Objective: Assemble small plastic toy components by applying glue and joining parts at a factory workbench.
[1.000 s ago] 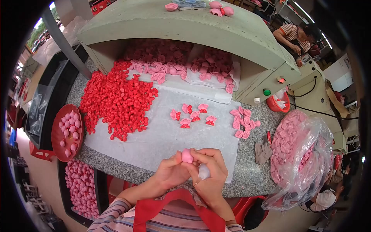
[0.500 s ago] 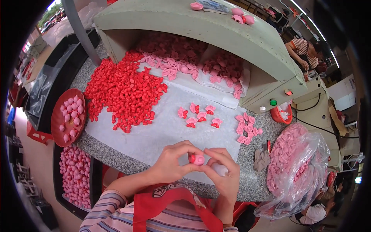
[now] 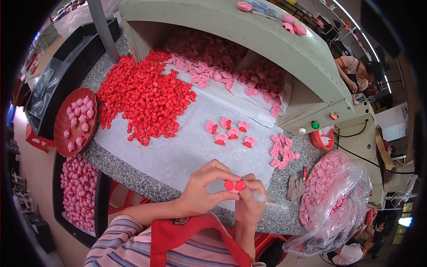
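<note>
Above the near edge of the work surface, a small pink moulded toy part (image 3: 235,187) with two red ovals is held between both hands. My left hand (image 3: 202,184) pinches it from the left, thumb below and index finger above. From the right, my right hand (image 3: 250,205) presses fingertips on it, close to the right oval. A whitish translucent object (image 3: 259,196) with a thin tip also sits in my right hand; its kind is partly hidden. Just beyond lie several pink pieces with red parts attached (image 3: 232,133) on white paper (image 3: 178,151).
A heap of red parts (image 3: 147,98) lies left, beside a red dish (image 3: 58,138) of pink pieces. Pink pieces fill the grey metal housing (image 3: 249,26). More pink pieces (image 3: 283,149) and a plastic bag (image 3: 331,209) lie right; a black crate (image 3: 58,196) stands lower left.
The toy part has been turned so both red ovals now show. My right fingers have closed in on it, and the translucent object's thin tip has come into sight.
</note>
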Demonstrator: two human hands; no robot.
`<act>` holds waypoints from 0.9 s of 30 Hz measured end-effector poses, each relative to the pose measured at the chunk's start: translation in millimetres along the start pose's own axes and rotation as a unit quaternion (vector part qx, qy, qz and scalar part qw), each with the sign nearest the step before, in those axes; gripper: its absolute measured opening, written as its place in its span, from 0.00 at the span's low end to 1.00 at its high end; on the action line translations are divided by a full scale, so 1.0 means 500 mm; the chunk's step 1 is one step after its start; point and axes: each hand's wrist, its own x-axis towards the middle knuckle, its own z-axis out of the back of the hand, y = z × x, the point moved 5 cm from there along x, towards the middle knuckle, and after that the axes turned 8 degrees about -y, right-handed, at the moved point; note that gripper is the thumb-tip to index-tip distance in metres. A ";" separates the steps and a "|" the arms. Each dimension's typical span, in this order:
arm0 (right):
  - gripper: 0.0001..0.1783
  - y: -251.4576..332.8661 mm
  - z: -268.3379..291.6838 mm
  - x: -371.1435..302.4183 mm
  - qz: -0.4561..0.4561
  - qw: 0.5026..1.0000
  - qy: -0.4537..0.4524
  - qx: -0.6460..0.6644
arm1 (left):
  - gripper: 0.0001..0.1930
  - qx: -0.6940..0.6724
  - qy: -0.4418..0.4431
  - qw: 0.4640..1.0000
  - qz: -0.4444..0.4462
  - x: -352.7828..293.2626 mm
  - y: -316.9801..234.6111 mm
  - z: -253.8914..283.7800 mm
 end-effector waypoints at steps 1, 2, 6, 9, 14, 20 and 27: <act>0.14 0.006 -0.001 0.003 0.017 0.999 0.017 -0.029 | 0.20 -0.001 0.002 1.000 -0.001 0.000 -0.005 -0.003; 0.19 0.013 -0.005 0.005 0.034 0.997 0.033 -0.058 | 0.20 -0.079 -0.001 0.995 0.066 0.000 -0.004 -0.006; 0.31 0.047 -0.045 -0.005 -0.045 0.996 0.070 -0.032 | 0.19 -0.075 0.049 0.991 0.101 -0.001 -0.021 -0.007; 0.39 0.044 -0.056 0.000 0.014 0.975 0.163 -0.148 | 0.17 -0.004 0.048 0.999 -0.007 0.006 -0.040 -0.002; 0.34 0.035 -0.052 -0.002 0.085 0.969 0.179 -0.145 | 0.14 0.006 0.026 1.000 -0.016 0.004 -0.043 -0.002; 0.32 0.023 -0.043 -0.003 0.075 0.974 0.157 -0.145 | 0.13 -0.003 0.013 1.000 -0.006 0.001 -0.028 -0.002; 0.31 0.017 -0.042 -0.008 0.062 0.976 0.150 -0.146 | 0.13 -0.002 0.017 1.000 0.010 0.001 -0.022 0.001</act>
